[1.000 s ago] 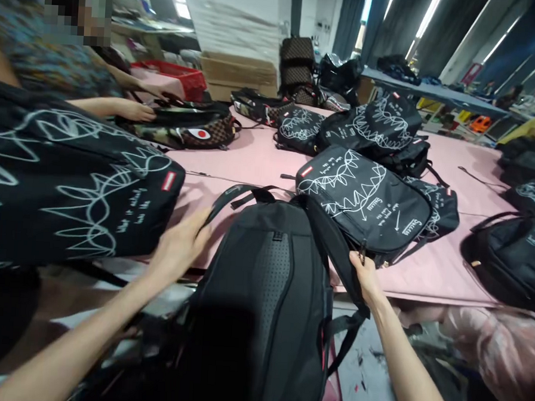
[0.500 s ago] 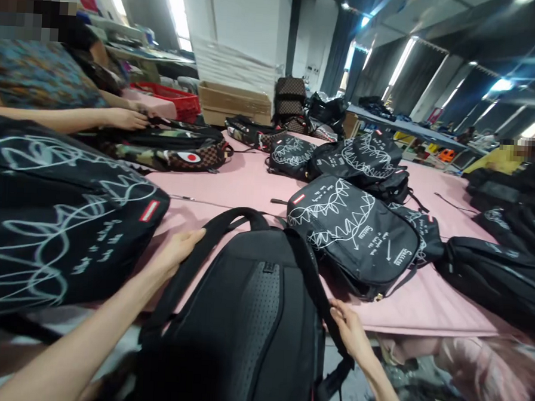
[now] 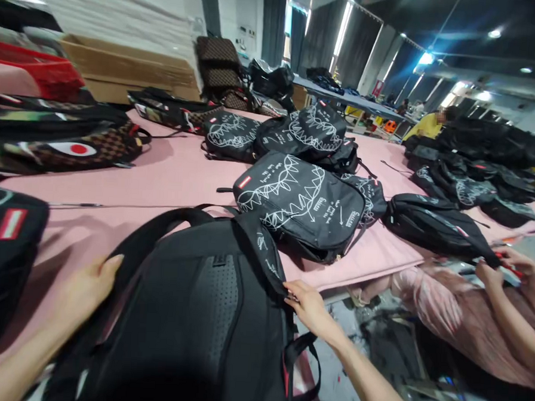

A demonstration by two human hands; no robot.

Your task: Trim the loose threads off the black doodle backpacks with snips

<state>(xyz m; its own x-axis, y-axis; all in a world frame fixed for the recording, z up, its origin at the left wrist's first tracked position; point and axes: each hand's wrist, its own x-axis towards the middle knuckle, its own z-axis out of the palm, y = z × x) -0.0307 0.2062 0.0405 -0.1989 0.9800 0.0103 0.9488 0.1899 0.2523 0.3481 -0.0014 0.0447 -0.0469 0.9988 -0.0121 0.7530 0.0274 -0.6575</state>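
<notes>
A black backpack (image 3: 185, 316) lies in front of me with its padded back panel facing up. My left hand (image 3: 88, 284) is closed on the left shoulder strap (image 3: 139, 247). My right hand (image 3: 309, 307) pinches the edge of the right shoulder strap (image 3: 262, 251), whose white-printed side shows. Beyond it on the pink table (image 3: 160, 186) rests another black backpack (image 3: 301, 199) with white scribbled print and a red label. At the left edge, part of a further black bag (image 3: 4, 270) with a red label shows.
More printed backpacks (image 3: 316, 128) are piled farther back. A camouflage bag (image 3: 64, 142) with a red eye lies at left, near a cardboard box (image 3: 126, 67) and red crate (image 3: 32, 71). At right, a co-worker's hands (image 3: 492, 272) hold a black bag (image 3: 436, 227).
My view has swung right, bringing the co-worker's hands at right into sight. The right strap now shows its printed side, with my right hand still on it.
</notes>
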